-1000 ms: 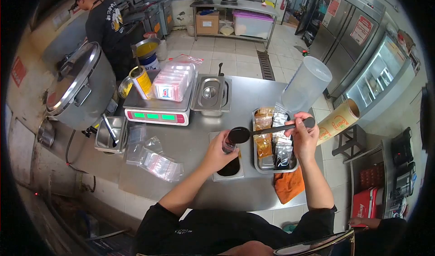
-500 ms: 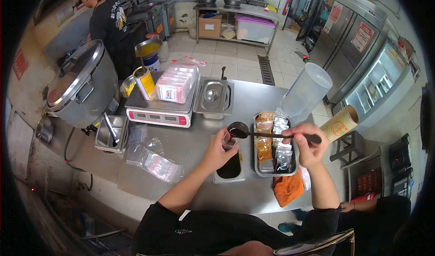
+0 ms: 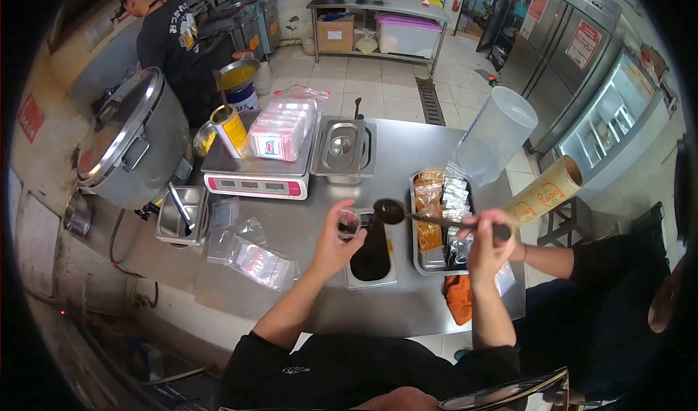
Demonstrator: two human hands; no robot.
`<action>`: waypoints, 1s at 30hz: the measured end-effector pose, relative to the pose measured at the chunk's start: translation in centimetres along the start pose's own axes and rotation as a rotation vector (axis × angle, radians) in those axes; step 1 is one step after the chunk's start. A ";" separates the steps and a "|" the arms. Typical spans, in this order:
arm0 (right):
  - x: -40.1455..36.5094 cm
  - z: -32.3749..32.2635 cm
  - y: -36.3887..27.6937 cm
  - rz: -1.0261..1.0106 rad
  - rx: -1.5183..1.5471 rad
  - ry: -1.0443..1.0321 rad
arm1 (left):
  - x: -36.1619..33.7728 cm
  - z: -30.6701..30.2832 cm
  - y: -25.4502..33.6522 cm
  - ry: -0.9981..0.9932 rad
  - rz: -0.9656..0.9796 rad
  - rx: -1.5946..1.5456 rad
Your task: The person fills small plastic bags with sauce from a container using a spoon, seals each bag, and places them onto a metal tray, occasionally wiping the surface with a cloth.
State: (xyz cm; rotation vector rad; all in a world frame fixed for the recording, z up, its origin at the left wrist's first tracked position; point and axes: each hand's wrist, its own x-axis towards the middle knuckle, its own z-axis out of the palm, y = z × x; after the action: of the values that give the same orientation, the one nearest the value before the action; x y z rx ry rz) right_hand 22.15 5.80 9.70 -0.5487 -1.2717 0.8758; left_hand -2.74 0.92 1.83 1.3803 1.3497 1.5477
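Note:
My left hand [image 3: 338, 242] is closed around a small clear plastic cup [image 3: 352, 225] with dark liquid in it, held over the left side of a steel pan of dark sauce [image 3: 372, 254]. Gripped by its handle in my right hand [image 3: 491, 247] is a dark ladle [image 3: 436, 221]. The ladle's bowl hangs above the far end of the pan, just right of the cup and apart from it. Under the handle lies a metal tray [image 3: 435, 272] filled with small bags of orange and dark sauce [image 3: 430, 222].
A co-worker's arm [image 3: 549, 260] reaches in from the right, behind my right hand. An orange cloth [image 3: 458, 298] lies by the tray. Empty plastic bags [image 3: 262, 262], a scale [image 3: 254, 184] and a lidded steel pan [image 3: 340, 149] are leftward; a tall clear container [image 3: 498, 134] stands behind.
The ladle has moved off the cup, to the right. My left hand has shifted slightly left with the cup. A co-worker has come closer at the right, arm now stretched toward the table.

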 end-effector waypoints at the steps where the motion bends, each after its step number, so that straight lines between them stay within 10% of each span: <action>1: -1.6 -0.1 0.2 -0.019 -0.078 -0.094 | -0.4 -0.4 0.1 0.032 -0.014 -0.035; 5: -6.4 0.8 1.9 -0.062 -0.484 -0.733 | -1.9 -0.9 0.4 0.039 0.038 -0.101; 12: -4.7 5.5 0.6 0.152 -0.329 -0.671 | -3.1 2.3 -0.3 -0.090 0.338 -0.345; 16: -4.2 5.0 0.7 0.120 -0.378 -0.522 | -3.7 2.1 2.3 0.043 0.011 -0.312; 30: -4.7 3.6 0.9 0.045 -0.426 -0.542 | -3.8 -0.2 5.8 0.036 0.236 0.404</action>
State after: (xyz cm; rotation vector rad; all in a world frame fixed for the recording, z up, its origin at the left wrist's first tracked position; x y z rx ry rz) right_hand 18.19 2.14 7.10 -0.7014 -1.9721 0.8201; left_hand -1.13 -4.12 6.29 1.8188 1.6340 1.5054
